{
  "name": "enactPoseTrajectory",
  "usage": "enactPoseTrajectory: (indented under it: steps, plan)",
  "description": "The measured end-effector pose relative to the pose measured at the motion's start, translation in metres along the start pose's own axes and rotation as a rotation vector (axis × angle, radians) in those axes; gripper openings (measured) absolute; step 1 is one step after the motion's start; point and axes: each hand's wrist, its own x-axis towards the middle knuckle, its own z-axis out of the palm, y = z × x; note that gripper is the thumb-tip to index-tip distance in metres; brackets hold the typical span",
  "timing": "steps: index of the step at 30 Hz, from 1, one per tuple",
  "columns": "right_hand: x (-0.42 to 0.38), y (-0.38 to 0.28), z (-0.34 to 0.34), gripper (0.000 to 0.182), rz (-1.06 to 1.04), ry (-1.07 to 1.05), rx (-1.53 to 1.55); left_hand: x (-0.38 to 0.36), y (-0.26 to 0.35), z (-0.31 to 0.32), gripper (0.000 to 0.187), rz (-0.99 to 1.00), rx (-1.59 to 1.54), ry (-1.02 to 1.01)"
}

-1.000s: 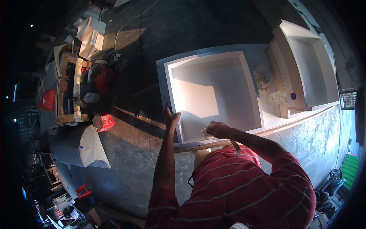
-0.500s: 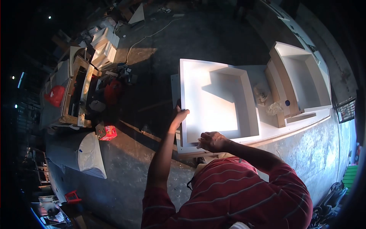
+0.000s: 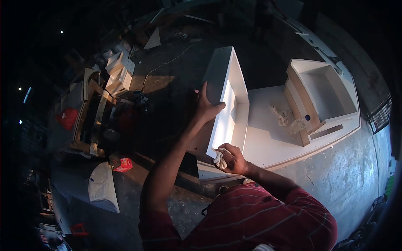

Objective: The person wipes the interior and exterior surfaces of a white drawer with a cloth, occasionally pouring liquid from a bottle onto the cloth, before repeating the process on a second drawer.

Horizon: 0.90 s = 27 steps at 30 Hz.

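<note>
A white open drawer box [image 3: 240, 117] stands tilted up on its side on the white worktop, its hollow facing right. My left hand [image 3: 208, 108] grips its left wall, thumb hooked over the rim and fingers spread against the outer face. At the drawer's near lower corner, my right hand [image 3: 234, 160] is closed around a crumpled off-white rag [image 3: 220, 159], which presses on the edge there. Part of the left hand's fingertips is in shadow.
A second drawer box [image 3: 326, 90] rests on the worktop [image 3: 261, 146] at right, near loose crumpled rags [image 3: 281, 116]. A wooden frame [image 3: 98, 121], red bag [image 3: 67, 118] and red carton [image 3: 122, 164] are at left. A cable [image 3: 167, 62] crosses the dark floor.
The drawer box has been tipped from lying nearly flat to standing on its side. My left hand shifted up along its wall. The rag in my right hand now shows at the near corner.
</note>
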Motion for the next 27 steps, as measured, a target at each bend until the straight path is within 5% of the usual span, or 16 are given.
enactPoseTrajectory:
  steps: [3, 5, 6, 8, 9, 11, 14, 17, 19, 21, 22, 25, 27]
  plan:
    - [-0.016, -0.009, -0.004, 0.043, 0.0, 0.081, -0.065, -0.011, 0.027, 0.005, 0.095, 0.117, 0.424, -0.002]
    - [-0.027, -0.019, -0.021, 0.034, 0.202, 0.044, 0.412, -0.017, 0.035, 0.016, 0.092, 0.207, 0.461, 0.017]
    - [-0.032, -0.018, -0.036, 0.025, 0.08, 0.133, 0.018, -0.02, 0.041, 0.023, 0.091, 0.243, 0.483, 0.049]
    - [-0.037, -0.01, -0.064, 0.018, 0.216, 0.454, -0.028, -0.026, 0.052, 0.037, 0.091, 0.288, 0.495, 0.077]
    - [-0.033, -0.009, -0.076, 0.023, 0.347, 0.717, 0.097, -0.029, 0.056, 0.043, 0.09, 0.325, 0.494, 0.105]
    - [-0.009, 0.003, -0.125, 0.048, 0.342, 0.892, -0.042, -0.034, 0.063, 0.051, 0.09, 0.36, 0.483, 0.133]
    - [0.057, 0.018, -0.186, 0.051, 0.292, 1.031, 0.282, -0.037, 0.071, 0.059, 0.09, 0.344, 0.485, 0.117]
    - [0.137, 0.041, -0.229, 0.035, 0.063, 0.818, -0.629, -0.039, 0.068, 0.054, 0.097, 0.319, 0.528, 0.165]
    - [0.18, 0.05, -0.225, 0.032, -0.081, 0.554, -0.64, -0.066, 0.072, 0.032, 0.105, 0.377, 0.446, 0.171]
    - [0.192, 0.093, -0.223, 0.034, -0.198, -0.048, -0.965, -0.111, 0.079, 0.0, 0.108, 0.363, 0.436, 0.147]
    - [0.187, 0.098, -0.207, 0.037, -0.148, -0.116, -1.122, -0.135, 0.079, -0.009, 0.105, 0.319, 0.395, 0.149]
    - [0.184, 0.072, -0.196, 0.038, 0.039, -0.099, -0.936, -0.174, 0.077, 0.001, 0.1, 0.207, 0.359, 0.176]
    - [0.165, 0.048, -0.185, 0.04, -0.257, -0.268, -0.84, -0.18, 0.073, 0.014, 0.098, 0.132, 0.361, 0.198]
